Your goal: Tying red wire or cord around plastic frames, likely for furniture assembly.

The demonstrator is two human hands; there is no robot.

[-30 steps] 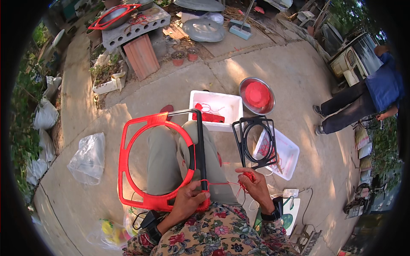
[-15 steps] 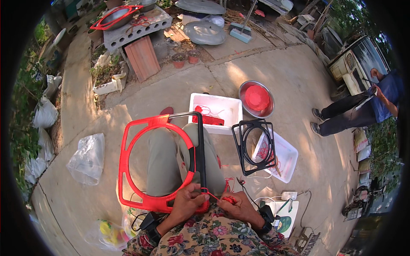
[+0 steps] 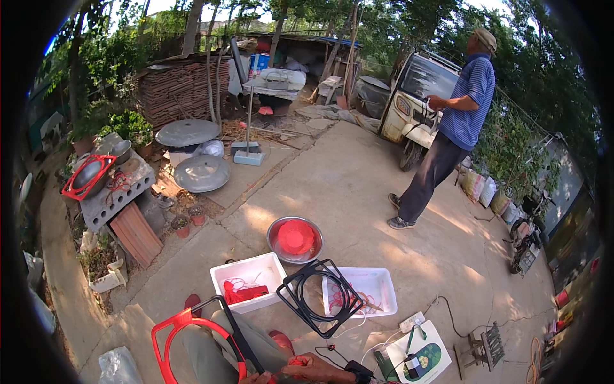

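Observation:
Across my lap tilts a square frame with a round ring inside [image 3: 165, 345], mostly wrapped in red cord, with one side bare black. My left hand [image 3: 257, 379] is at the frame's near corner, largely cut off by the lower edge of the view. Just right of it, my right hand [image 3: 313, 369] is closed on a bundle of red cord [image 3: 297, 362]. Beyond my hands, a bare black frame of similar shape [image 3: 320, 296] leans over a white tray [image 3: 382, 281] holding red cord and a wooden stick.
A white foam box [image 3: 224, 274] with red cord and a metal basin [image 3: 276, 248] with a red item stand ahead. At right are a power strip [image 3: 412, 322] and a white-and-green box [image 3: 436, 363]. Another person [image 3: 464, 121] stands near a three-wheeled vehicle [image 3: 416, 89].
My view has swung up and to the right, so my hands and the red frame sit lower, partly out of view. The other person now appears in full, near the vehicle.

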